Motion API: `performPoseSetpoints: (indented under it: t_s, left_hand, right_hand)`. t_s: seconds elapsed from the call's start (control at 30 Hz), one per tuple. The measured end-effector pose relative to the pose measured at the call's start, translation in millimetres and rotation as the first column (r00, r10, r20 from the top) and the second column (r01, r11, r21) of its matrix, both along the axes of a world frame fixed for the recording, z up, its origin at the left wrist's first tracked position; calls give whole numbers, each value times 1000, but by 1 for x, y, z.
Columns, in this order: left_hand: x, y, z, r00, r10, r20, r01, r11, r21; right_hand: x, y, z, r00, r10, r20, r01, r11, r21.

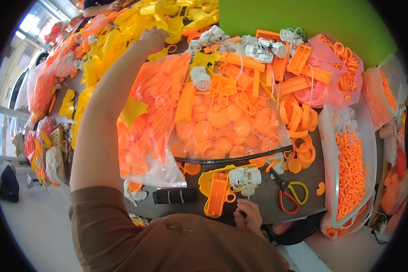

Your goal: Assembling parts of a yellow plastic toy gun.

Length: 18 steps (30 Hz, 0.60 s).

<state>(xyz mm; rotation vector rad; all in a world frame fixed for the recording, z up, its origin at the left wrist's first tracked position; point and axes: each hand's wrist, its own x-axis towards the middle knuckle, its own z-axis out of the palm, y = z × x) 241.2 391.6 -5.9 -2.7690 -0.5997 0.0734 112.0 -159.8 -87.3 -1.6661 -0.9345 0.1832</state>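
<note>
Left hand [154,41] is among yellow shells [175,29]; its grip cannot be told. Right hand [248,215] is curled, hold unclear, just beside the assembly [218,192], where a nudge could unseat the white unit [245,177]

Downward head-worn fisheye view over worktable [266,199]

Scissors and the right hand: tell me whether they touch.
Apart. The head view shows a strip of dark table between the right hand and the scissors, which lie to its right.
</note>
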Motion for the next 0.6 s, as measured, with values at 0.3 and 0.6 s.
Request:
performPoseSetpoints:
  t_s: [0.3,0.6]
  left_hand:
    - [4,5,18,977,-43,208,12,989,148]
    - [-123,-220,92,252,322,913,700,590,-402]
  right_hand:
    - [5,4,2,999,7,33,-7,1000,3]
    - [-1,-5,4,960,129,-247,-89,982,164]
